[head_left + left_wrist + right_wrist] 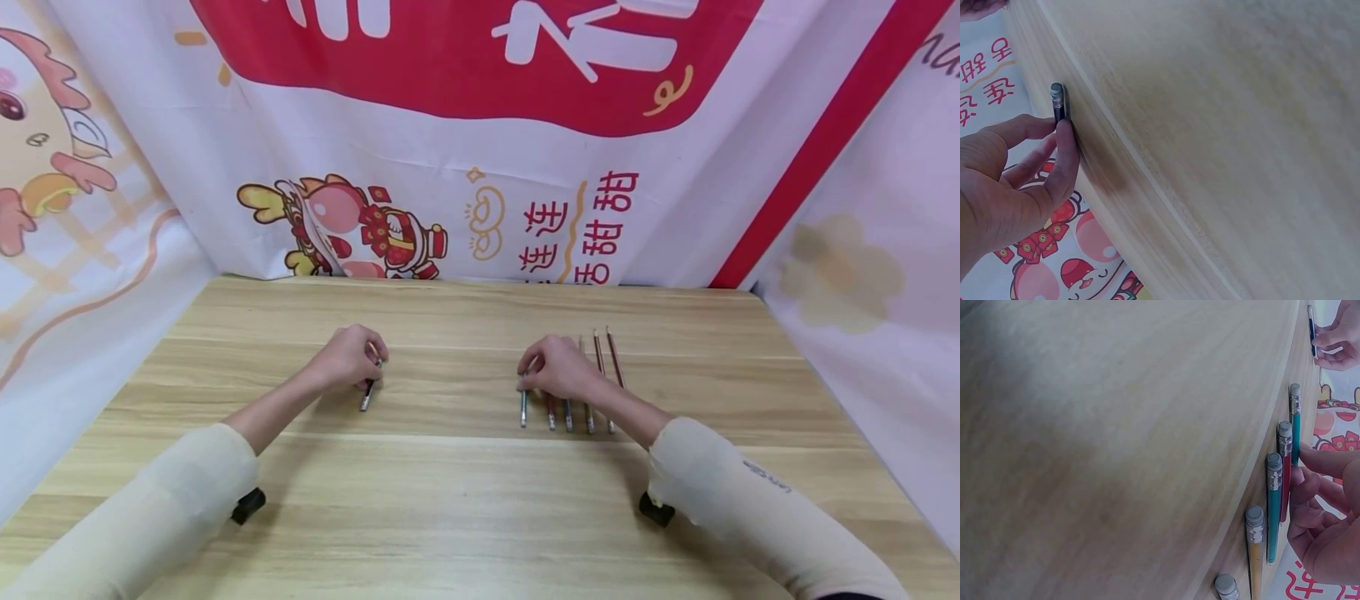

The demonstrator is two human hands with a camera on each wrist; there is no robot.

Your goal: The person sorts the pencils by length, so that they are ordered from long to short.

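My left hand pinches a short black pencil between thumb and fingers at the left of the table. In the left wrist view the black pencil shows its grey eraser and metal band, with its other end hidden by the left hand. My right hand pinches a teal pencil, eraser toward me. Right beside that teal pencil lie a red pencil, a blue-green pencil and a yellow pencil, partly under the right hand.
A dark red pencil lies at the right end of the row, its tip toward the back. The wooden table ends at a printed cloth that hangs behind it and along both sides. Black wrist straps show below the sleeves.
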